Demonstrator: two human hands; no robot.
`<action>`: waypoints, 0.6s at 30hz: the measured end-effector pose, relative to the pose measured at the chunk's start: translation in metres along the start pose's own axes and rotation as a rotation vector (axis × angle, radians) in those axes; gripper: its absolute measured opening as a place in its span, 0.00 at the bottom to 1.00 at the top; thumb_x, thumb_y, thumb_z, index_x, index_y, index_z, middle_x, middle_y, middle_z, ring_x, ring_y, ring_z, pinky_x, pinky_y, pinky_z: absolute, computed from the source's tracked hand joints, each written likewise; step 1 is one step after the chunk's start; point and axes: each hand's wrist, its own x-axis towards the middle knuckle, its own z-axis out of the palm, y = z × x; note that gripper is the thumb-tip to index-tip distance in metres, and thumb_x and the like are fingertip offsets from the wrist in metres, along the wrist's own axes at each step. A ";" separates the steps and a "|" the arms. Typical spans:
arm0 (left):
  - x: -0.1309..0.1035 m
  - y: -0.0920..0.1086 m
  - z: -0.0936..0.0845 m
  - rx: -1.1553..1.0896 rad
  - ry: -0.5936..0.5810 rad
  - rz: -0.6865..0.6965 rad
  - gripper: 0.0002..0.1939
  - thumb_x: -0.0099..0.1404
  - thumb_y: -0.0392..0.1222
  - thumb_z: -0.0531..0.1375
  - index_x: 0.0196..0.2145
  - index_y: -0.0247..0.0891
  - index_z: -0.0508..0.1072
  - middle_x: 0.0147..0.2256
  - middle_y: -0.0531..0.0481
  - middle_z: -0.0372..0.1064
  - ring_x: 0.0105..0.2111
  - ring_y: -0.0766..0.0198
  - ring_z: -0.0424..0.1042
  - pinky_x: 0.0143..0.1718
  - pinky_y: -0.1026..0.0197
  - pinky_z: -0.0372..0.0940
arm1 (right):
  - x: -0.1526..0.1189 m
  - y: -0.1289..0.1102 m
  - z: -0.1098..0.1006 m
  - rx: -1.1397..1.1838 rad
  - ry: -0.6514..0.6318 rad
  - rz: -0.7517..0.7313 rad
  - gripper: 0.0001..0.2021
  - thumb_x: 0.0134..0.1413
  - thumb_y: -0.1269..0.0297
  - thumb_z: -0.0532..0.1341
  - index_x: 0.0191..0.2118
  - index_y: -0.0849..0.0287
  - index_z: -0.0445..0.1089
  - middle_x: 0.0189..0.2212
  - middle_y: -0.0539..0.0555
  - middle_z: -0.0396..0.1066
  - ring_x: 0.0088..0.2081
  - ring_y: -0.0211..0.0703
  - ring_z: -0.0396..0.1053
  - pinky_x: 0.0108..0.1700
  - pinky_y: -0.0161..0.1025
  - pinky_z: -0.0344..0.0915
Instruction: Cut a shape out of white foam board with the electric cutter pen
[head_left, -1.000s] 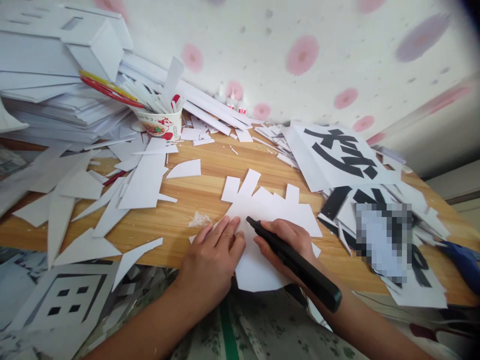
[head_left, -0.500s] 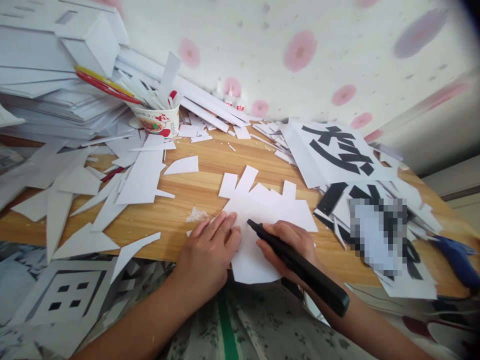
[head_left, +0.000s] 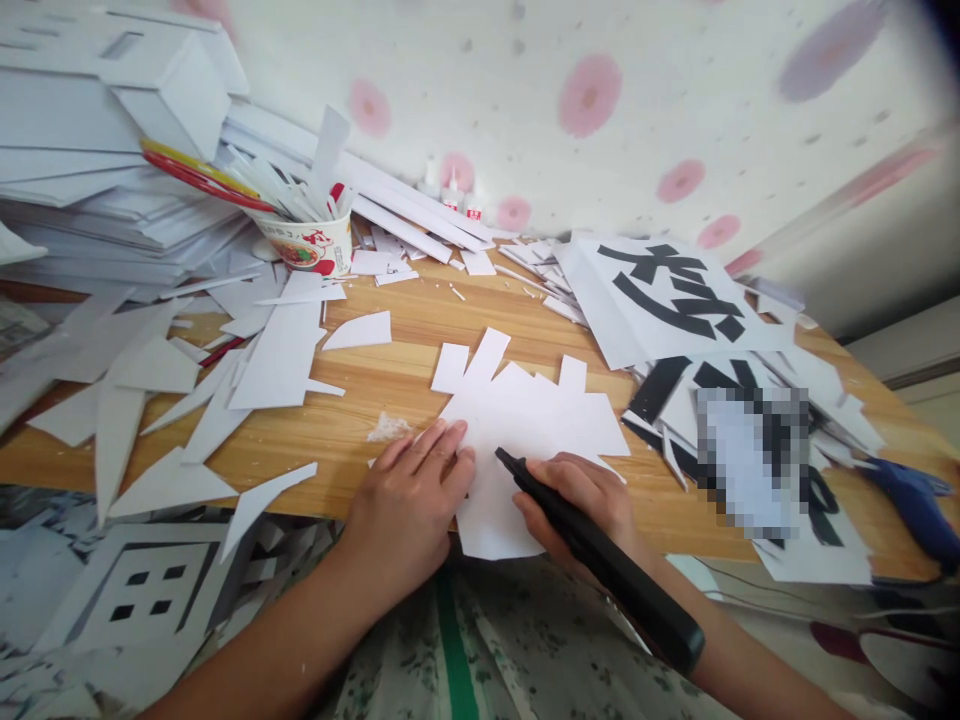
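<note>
My left hand lies palm down with its fingers stretched out, pressing on a white foam board sheet at the table's front edge. The sheet has an irregular outline with tabs along its far side. My right hand is wrapped around a black utility knife, its narrow tip pointing to the far left over the sheet. Whether the tip touches the board I cannot tell. A small tangle of clear shavings lies just beyond my left hand.
Cut white scraps cover the left side. A paper cup of tools and strips stands behind them, near small glue bottles. Sheets with black characters and a blue glue gun lie to the right. Cutouts lie below the table.
The rear end of the knife has dropped lower, and its tip has shifted slightly down relative to the sheet. My left hand stays on the board. The whole view has moved slightly.
</note>
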 end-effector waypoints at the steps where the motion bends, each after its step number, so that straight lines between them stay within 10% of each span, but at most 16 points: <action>1: 0.000 0.000 0.000 0.002 -0.005 0.000 0.25 0.56 0.30 0.54 0.51 0.37 0.70 0.61 0.42 0.63 0.60 0.49 0.63 0.56 0.46 0.59 | 0.000 -0.001 -0.001 0.009 0.000 -0.012 0.08 0.55 0.71 0.60 0.41 0.55 0.64 0.23 0.49 0.67 0.24 0.40 0.65 0.26 0.35 0.62; 18: 0.002 0.000 0.001 0.009 0.013 -0.007 0.25 0.55 0.27 0.53 0.50 0.37 0.70 0.60 0.44 0.64 0.60 0.51 0.64 0.56 0.46 0.59 | -0.013 -0.002 -0.007 0.054 0.003 -0.001 0.08 0.54 0.72 0.60 0.39 0.55 0.63 0.23 0.47 0.62 0.22 0.38 0.60 0.25 0.34 0.57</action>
